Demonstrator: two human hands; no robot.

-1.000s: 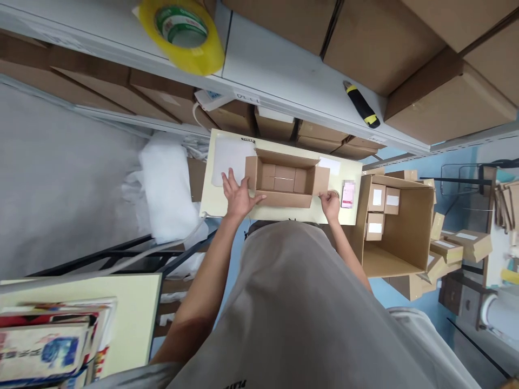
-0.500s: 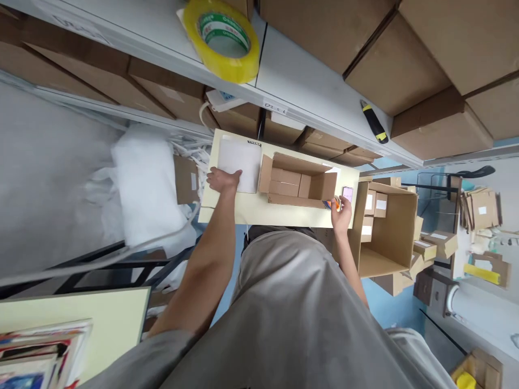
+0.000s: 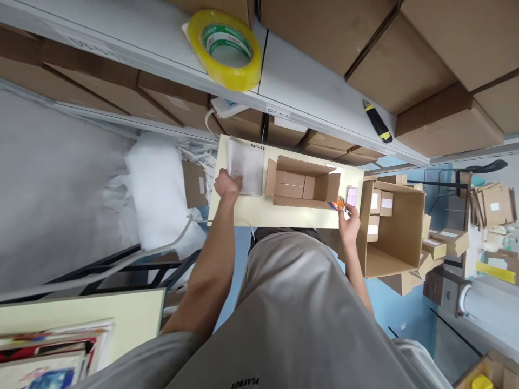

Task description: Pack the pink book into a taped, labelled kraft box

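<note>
Brown cardboard forms the carton (image 3: 308, 201) in the middle of the table (image 3: 259, 213), open at the top, its end flaps spread left and right. Seamed brown panels show inside; whether they are its floor or small boxes I cannot tell. At the right of the table, a big box (image 3: 395, 265) opens towards the view, with small boxes (image 3: 375, 201) bearing white labels in its left far part.

The left hand (image 3: 227, 185) is at the left edge of the white sheet (image 3: 249, 167), left of the carton, fingers curled and thumb over the sheet; whether they clamp it I cannot tell. The right hand (image 3: 349, 224) has thumb and forefinger apart at an orange and blue thing (image 3: 339, 203), which lies against the carton's right near corner. The phone (image 3: 352, 195) lies just beyond that hand.

Past the table's far edge runs a grey shelf (image 3: 302, 81) with a tape roll (image 3: 239, 75) on the left and a cutter (image 3: 378, 123) on the right, before stacked boxes (image 3: 405, 65). The carton stands between the hands.
</note>
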